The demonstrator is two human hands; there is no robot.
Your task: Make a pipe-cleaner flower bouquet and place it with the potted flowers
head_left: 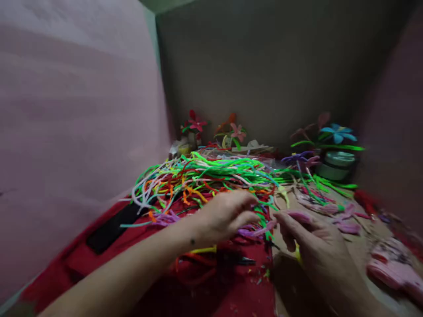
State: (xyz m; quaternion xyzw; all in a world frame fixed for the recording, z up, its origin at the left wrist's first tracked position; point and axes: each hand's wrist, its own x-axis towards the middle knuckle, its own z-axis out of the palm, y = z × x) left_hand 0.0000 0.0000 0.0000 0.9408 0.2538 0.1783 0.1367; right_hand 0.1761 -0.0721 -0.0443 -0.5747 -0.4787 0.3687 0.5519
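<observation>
My left hand [228, 218] hovers above the front of the pile of pipe cleaners [224, 167]. Its fingers are bent and the thumb stands apart from them, with nothing visible between. To its right, my right hand [317, 246] is closed in a pinch. A pinkish-purple pipe cleaner [261, 230] reaches from its fingertips toward the left hand. Behind the right hand's knuckles shows a pink fuzzy loop [299, 216]; whether it belongs to the same piece I cannot tell. Both hands are slightly blurred.
Pipe-cleaner flowers, one pink [197, 124] and one blue [337, 133], stand at the back near a pale green container [337, 164]. A black flat object [114, 229] lies left on the red cloth [251, 290]. A pink item [393, 266] lies at right. Walls enclose the table.
</observation>
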